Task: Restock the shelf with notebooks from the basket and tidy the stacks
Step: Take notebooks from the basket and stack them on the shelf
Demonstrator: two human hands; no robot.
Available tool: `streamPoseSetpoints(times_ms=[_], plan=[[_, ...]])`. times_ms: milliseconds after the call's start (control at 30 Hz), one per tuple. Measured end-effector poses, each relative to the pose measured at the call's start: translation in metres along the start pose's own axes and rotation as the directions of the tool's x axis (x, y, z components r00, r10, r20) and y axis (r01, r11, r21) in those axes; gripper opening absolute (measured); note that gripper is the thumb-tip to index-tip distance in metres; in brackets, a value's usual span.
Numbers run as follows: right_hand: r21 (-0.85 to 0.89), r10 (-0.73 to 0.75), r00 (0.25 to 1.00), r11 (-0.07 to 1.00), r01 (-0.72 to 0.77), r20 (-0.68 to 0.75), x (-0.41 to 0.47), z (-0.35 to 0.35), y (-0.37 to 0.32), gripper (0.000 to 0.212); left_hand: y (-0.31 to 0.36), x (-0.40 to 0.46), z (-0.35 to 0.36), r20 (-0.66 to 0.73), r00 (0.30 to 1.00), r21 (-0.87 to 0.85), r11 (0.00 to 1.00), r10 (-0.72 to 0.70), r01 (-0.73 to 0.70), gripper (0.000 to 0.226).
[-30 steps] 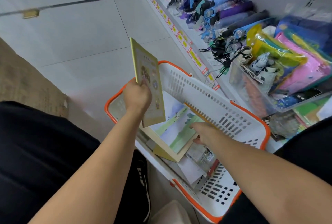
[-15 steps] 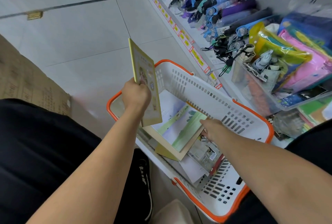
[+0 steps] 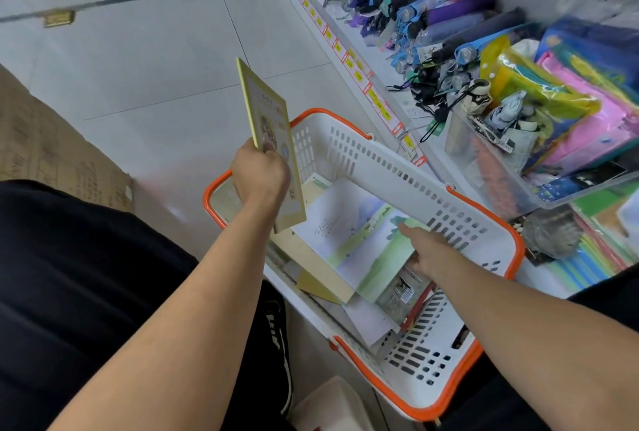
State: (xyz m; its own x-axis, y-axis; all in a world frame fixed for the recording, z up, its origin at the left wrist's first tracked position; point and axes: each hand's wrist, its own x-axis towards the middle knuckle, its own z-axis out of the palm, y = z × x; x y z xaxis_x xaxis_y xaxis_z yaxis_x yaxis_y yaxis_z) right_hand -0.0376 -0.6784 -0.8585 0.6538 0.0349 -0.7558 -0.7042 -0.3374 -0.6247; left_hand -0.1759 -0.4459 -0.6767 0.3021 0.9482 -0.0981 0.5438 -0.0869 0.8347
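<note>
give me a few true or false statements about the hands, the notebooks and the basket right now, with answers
1. The left hand grips a yellow-edged notebook upright above the basket. True.
2. The white plastic basket with orange rim holds nothing. False: notebooks and papers lie in it.
3. The right hand reaches into the basket, at a notebook with a green and pale blue cover. True.
4. The folded umbrellas lie inside the basket. False: they lie on the shelf beyond it.
</note>
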Motion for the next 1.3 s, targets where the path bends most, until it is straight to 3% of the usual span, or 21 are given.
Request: streamPoseSetpoints(times_ms=[33, 100, 200, 267, 300, 367, 400, 467, 500, 567, 633, 700, 833, 900, 967, 1067, 1167, 1233, 1300], plan=[[-0.056, -0.058, 0.998, 0.997, 0.058, 0.017, -0.031, 0.007, -0.024, 0.039, 0.001, 0.001, -0.001, -0.012, 1.0, 0.009, 1.0, 0.011, -0.011, 0.031], [-0.199, -0.334, 0.939, 0.918, 0.343, 0.078, -0.075, 0.007, -0.068, 0.018, 0.003, 0.0, -0.004, -0.049, 0.998, 0.05, 0.998, 0.049, -0.047, 0.028], [-0.37, -0.687, 0.706, 0.62, 0.692, 0.17, -0.138, -0.012, -0.135, 0.009, 0.008, -0.002, -0.012, -0.093, 0.993, 0.083, 0.994, 0.075, -0.067, 0.021], [-0.289, -0.803, 0.59, 0.547, 0.786, 0.085, -0.181, -0.035, -0.175, 0.011, 0.015, -0.003, -0.018, -0.096, 0.994, 0.042, 0.998, 0.046, -0.042, 0.018], [-0.167, -0.82, 0.571, 0.567, 0.807, -0.024, -0.198, -0.047, -0.192, 0.01, 0.02, -0.002, -0.02, -0.082, 0.996, -0.005, 1.0, 0.024, -0.024, 0.018], [0.175, -0.745, 0.645, 0.622, 0.763, -0.167, -0.225, -0.068, -0.216, 0.007, 0.032, 0.002, -0.027, -0.003, 1.0, -0.222, 0.975, -0.012, 0.011, 0.021], [0.344, -0.693, 0.707, 0.636, 0.691, -0.138, -0.234, -0.073, -0.222, 0.006, 0.041, 0.003, -0.03, 0.056, 0.998, -0.379, 0.925, -0.017, 0.037, 0.021], [0.519, -0.621, 0.782, 0.688, 0.508, 0.057, -0.248, -0.078, -0.224, 0.012, 0.064, -0.002, -0.037, 0.239, 0.971, -0.623, 0.769, 0.018, 0.139, 0.018], [0.541, -0.59, 0.793, 0.721, 0.433, 0.152, -0.254, -0.077, -0.22, 0.016, 0.077, -0.009, -0.04, 0.333, 0.941, -0.688, 0.699, 0.063, 0.197, 0.019], [0.479, -0.571, 0.788, 0.771, 0.42, 0.228, -0.26, -0.075, -0.206, 0.021, 0.106, -0.028, -0.041, 0.506, 0.851, -0.708, 0.63, 0.139, 0.318, 0.032], [0.319, -0.629, 0.765, 0.759, 0.568, 0.136, -0.269, -0.073, -0.2, 0.016, 0.128, -0.042, -0.037, 0.623, 0.751, -0.684, 0.617, 0.216, 0.39, 0.053], [0.189, -0.705, 0.708, 0.7, 0.689, 0.029, -0.279, -0.081, -0.206, 0.009, 0.144, -0.052, -0.032, 0.65, 0.705, -0.689, 0.612, 0.283, 0.389, 0.052], [0.145, -0.658, 0.727, 0.753, 0.642, 0.197, -0.296, -0.124, -0.221, 0.03, 0.181, -0.054, -0.023, 0.65, 0.648, -0.714, 0.611, 0.397, 0.342, 0.036], [0.267, -0.644, 0.697, 0.765, 0.586, 0.314, -0.307, -0.153, -0.228, 0.044, 0.215, -0.057, -0.02, 0.661, 0.579, -0.718, 0.627, 0.478, 0.303, 0.035], [0.349, -0.699, 0.636, 0.715, 0.606, 0.328, -0.319, -0.177, -0.234, 0.049, 0.257, -0.064, -0.013, 0.674, 0.497, -0.71, 0.665, 0.546, 0.232, 0.032], [0.455, -0.84, 0.538, 0.509, 0.731, 0.075, -0.329, -0.204, -0.245, 0.038, 0.329, -0.083, 0.006, 0.705, 0.37, -0.676, 0.731, 0.605, 0.093, 0.032], [0.583, -0.843, 0.507, 0.322, 0.746, -0.182, -0.33, -0.219, -0.251, 0.032, 0.382, -0.104, 0.031, 0.747, 0.268, -0.602, 0.79, 0.609, -0.117, 0.038], [0.605, -0.81, 0.506, 0.251, 0.756, -0.296, -0.321, -0.231, -0.255, 0.033, 0.391, -0.116, 0.051, 0.765, 0.231, -0.545, 0.795, 0.601, -0.265, 0.032], [0.605, -0.773, 0.527, 0.242, 0.759, -0.352, -0.31, -0.246, -0.262, 0.036, 0.392, -0.125, 0.075, 0.752, 0.202, -0.554, 0.768, 0.627, -0.323, 0.025]])
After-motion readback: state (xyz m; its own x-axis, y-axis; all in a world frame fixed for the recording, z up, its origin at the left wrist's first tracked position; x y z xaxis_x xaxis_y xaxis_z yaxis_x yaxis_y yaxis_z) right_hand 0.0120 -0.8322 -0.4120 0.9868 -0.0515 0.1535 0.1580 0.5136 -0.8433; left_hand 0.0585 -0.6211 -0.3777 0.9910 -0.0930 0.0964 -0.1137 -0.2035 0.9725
